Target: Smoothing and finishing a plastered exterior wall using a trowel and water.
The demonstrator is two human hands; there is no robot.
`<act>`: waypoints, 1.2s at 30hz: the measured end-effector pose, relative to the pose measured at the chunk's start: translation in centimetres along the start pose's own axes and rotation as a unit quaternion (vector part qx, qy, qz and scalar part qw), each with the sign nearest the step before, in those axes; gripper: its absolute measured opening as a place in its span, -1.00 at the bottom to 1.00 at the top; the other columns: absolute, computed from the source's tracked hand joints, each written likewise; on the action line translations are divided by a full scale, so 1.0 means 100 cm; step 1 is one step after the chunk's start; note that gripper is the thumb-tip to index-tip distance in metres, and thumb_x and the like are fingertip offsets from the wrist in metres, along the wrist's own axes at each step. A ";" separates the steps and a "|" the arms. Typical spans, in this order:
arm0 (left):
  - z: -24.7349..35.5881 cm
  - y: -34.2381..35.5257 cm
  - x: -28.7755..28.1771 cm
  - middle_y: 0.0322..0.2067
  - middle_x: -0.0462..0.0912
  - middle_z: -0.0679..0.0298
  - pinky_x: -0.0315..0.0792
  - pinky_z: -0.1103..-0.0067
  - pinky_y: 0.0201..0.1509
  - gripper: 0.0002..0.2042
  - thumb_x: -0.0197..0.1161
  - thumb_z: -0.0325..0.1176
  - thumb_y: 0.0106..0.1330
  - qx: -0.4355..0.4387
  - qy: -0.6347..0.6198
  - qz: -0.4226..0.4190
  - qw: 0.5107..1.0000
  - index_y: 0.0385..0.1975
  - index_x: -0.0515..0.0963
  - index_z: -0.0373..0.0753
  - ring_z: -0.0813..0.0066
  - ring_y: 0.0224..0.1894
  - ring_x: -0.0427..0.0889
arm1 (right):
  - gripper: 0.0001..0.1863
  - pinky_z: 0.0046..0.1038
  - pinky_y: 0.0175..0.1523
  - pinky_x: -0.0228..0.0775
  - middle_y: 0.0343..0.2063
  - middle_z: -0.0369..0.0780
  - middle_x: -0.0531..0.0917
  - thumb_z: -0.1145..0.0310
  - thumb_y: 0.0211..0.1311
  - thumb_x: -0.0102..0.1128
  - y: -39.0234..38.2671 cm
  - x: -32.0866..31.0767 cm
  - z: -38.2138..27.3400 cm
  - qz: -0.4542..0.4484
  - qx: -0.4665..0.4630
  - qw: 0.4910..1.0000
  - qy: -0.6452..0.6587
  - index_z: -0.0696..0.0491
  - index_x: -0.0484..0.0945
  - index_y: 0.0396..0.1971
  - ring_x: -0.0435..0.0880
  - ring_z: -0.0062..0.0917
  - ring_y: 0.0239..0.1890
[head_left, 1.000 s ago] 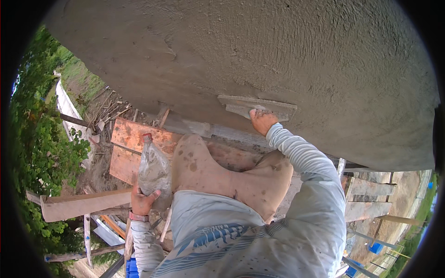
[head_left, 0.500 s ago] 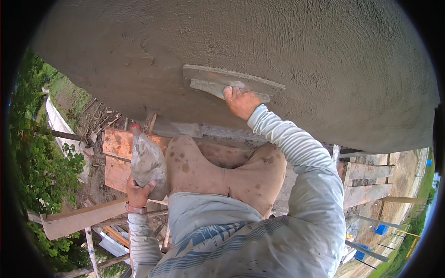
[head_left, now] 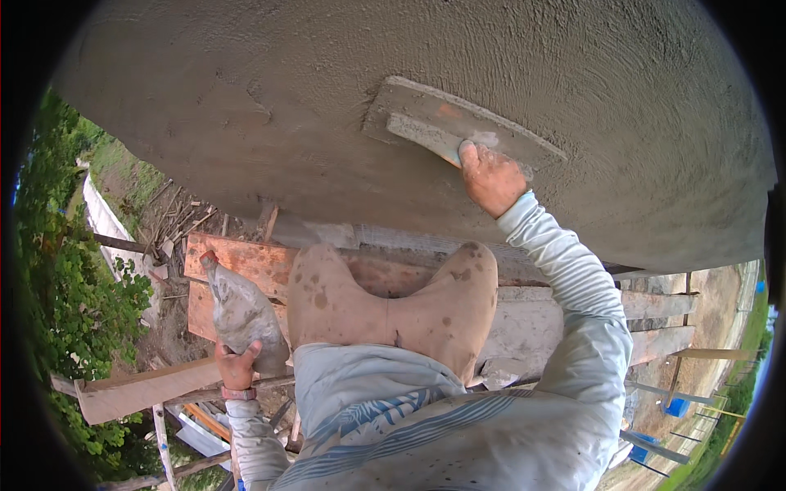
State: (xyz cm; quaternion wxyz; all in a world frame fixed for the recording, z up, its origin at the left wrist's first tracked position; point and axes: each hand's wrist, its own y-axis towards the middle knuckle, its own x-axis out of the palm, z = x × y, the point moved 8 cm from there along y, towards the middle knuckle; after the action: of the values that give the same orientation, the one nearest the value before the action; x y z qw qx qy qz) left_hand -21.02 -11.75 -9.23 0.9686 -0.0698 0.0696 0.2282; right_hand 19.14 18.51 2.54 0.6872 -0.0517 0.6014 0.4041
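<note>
Fingers curled, the right hand (head_left: 494, 178) grasps the long handle of a broad, cement-smeared float (head_left: 471, 114) near the handle's right end. The float is up against a grey plastered wall (head_left: 639, 106), slanting so that its left end stands higher in view than its right; whether its whole face touches the plaster cannot be told. An orange smudge marks the back of its plate. Around and to the right of the float the plaster is coarsely ridged, while lower to the left it looks smoother.

Down at the person's left side, the left hand (head_left: 236, 368) holds a grey, crumpled, bottle-like container (head_left: 244, 315) by its wide end, the thumb lying over the near edge. The container's narrow end is red and points away from the person, over reddish planks (head_left: 228, 252). A reddish band (head_left: 239, 394) circles the left wrist.

Between the two arms are the person's bent knees in tan trousers (head_left: 393, 323), blotched with dark spots. Greyer boards (head_left: 524, 315) lie to the right of the legs. At the left, a rough timber (head_left: 147, 389) sticks out near the left hand, with green foliage (head_left: 90, 319) beyond it.
</note>
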 end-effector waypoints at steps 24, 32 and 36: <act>0.044 0.014 0.040 -0.03 0.49 0.20 0.31 0.49 0.12 -0.43 0.38 -0.49 -0.02 0.043 0.039 -0.021 0.998 0.06 0.36 -0.36 0.39 0.01 0.47 | -0.87 -0.19 -0.42 0.52 -0.45 -0.03 0.59 0.39 0.19 -0.07 -0.021 0.044 -0.008 -0.093 0.032 0.992 0.080 0.12 0.33 -0.32 0.64 -0.16 -0.43; 0.048 -0.009 0.023 -0.04 0.49 0.20 0.31 0.48 0.12 -0.42 0.38 -0.48 -0.01 0.071 0.017 0.040 0.997 0.07 0.34 -0.35 0.37 -0.01 0.47 | -0.88 -0.24 -0.49 0.49 -0.49 -0.10 0.58 0.43 0.11 0.01 -0.099 0.036 0.071 -0.062 0.059 0.996 -0.014 0.07 0.34 -0.34 0.63 -0.19 -0.50; 0.029 -0.016 0.000 -0.07 0.52 0.22 0.31 0.50 0.10 -0.46 0.32 -0.57 -0.03 0.016 0.045 0.050 0.998 0.05 0.38 -0.35 0.38 -0.03 0.48 | -0.88 -0.27 -0.56 0.46 -0.56 -0.14 0.55 0.45 0.08 0.04 -0.071 -0.033 0.088 0.070 0.089 0.993 0.020 0.06 0.34 -0.37 0.61 -0.23 -0.57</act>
State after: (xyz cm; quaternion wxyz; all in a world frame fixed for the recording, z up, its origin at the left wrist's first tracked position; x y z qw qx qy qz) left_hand -20.00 -12.66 -6.21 0.9530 -0.0604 0.1198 0.2717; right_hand 30.62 17.05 4.86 0.6469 0.0437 0.6506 0.3953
